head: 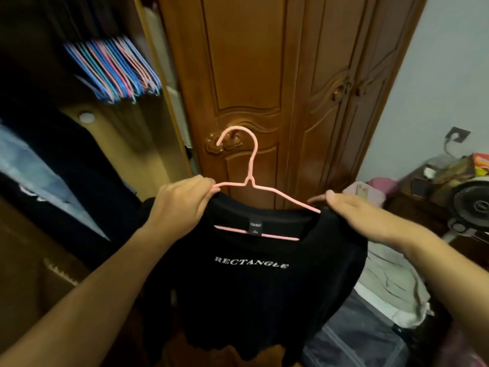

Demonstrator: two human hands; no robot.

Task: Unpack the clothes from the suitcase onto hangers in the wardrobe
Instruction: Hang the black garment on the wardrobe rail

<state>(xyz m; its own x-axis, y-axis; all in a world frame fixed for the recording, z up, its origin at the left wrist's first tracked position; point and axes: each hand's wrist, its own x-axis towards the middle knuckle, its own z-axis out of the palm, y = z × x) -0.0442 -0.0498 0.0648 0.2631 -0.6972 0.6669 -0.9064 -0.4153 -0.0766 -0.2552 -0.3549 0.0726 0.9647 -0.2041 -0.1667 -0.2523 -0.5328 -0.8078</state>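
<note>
The left hand (182, 201) pinches the left shoulder of the thin pink wire hanger (251, 181), fingers curled on it. The right hand (352, 210) has its grip on the right shoulder of the black T-shirt with white lettering (251, 266), thumb on top of the cloth at the hanger's end.

The shirt is already on the hanger, held in front of the carved brown wooden wardrobe door (251, 75); this step seems to be straightening it. Next, probably, the hook must go onto the rail, left of the door, where the bundle of coloured hangers (113, 72) hangs. The door's edge stands close, and dark clothes below the bundle leave little room.
</note>
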